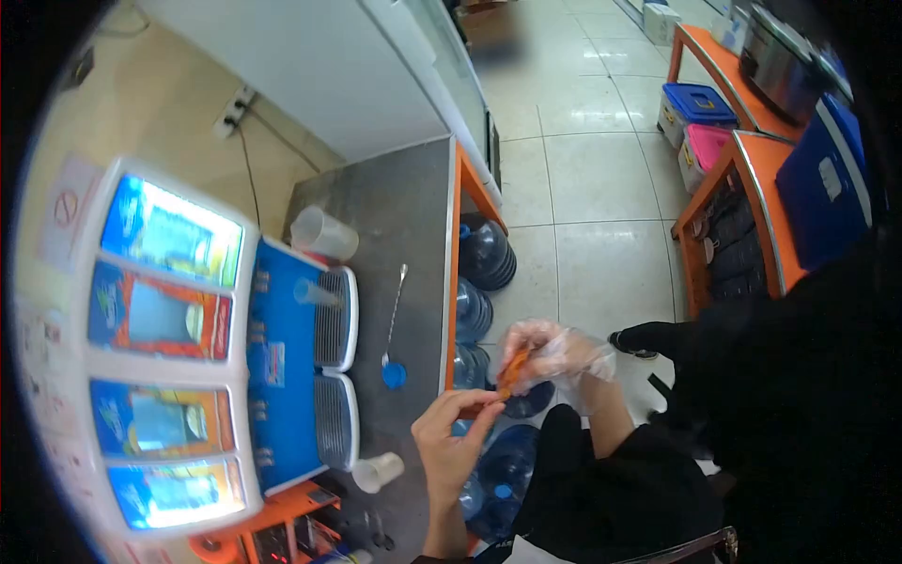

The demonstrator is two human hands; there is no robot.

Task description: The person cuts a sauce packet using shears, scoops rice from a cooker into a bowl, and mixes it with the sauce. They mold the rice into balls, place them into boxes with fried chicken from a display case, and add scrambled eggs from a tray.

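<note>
Hands (451, 432) (560, 353) hold orange item (513, 370) near jugs (510, 461), contents unclear.

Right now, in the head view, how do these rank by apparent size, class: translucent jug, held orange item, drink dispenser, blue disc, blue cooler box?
1. Drink dispenser
2. Blue cooler box
3. Translucent jug
Smallest, unranked: blue disc and orange item; the latter is partly hidden, so I can't separate them.

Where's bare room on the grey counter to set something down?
Biggest patch: far end of the counter, between translucent pitcher and orange front edge, beyond the long spoon. Narrower strip between spoon and front edge. Crowded: beside the dispenser, with drip trays and pitcher; near end, with a cup. Left hand overlaps the near edge in view.
</note>
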